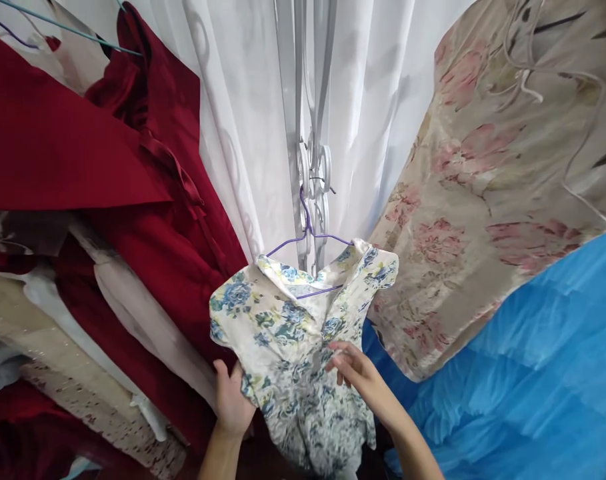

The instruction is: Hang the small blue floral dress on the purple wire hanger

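A white dress with blue and green floral print (283, 333) hangs from a purple hanger (307, 230), its V-shaped neckline facing me. Against the left edge of its waist rests my left hand (233, 403), palm inward and thumb stretched away from the fingers; the fingertips are partly hidden by the cloth. In front of the bodice, just below the neckline, is my right hand (357, 377). Its fingers are loosely bent and apart, close to the fabric; whether they touch it I cannot tell.
The hanger's hook is at a cluster of white hooks (313, 167) before a white curtain (237, 100). Deep red garments (147, 160) crowd the left. On the right hang a beige garment with pink flowers (443, 200) and bright blue ruffled fabric (523, 373).
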The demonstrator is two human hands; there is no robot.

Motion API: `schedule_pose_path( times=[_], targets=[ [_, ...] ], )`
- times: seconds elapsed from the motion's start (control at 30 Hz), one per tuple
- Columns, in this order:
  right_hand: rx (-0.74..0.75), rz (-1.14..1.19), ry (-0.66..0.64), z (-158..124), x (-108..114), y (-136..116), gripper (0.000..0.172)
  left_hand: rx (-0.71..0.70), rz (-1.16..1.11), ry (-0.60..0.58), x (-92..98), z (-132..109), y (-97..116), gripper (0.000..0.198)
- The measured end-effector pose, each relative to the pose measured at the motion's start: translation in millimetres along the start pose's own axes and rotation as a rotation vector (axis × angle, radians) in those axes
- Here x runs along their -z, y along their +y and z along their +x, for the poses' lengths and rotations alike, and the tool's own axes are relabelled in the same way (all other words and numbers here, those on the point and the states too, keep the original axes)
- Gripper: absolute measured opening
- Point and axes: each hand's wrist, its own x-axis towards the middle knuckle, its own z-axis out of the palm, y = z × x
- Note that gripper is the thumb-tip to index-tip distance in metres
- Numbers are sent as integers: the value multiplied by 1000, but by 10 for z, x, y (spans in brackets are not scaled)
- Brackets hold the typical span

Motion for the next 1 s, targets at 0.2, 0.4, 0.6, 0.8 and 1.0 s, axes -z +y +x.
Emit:
schedule_pose_path(
  times=[0.2,0.4,0.6,0.8,1.0],
  targets=[
    [143,-331,117,555,-252,-78,22,-74,-5,238,-108,-107,-177,73],
    [181,-428,136,571,-323,29,26,-126,-20,321,-199,-109,-77,58],
    [139,-349,150,321,-131,109,24,-475,344,868,-287,-38,-66,45],
    [57,-191,66,104,-116,-120,17,-553,685,57,-871,-3,-407,13],
    [40,-25,121,211,-108,-503,21,-530,776,-47,-965,15,-509,11]
  ],
)
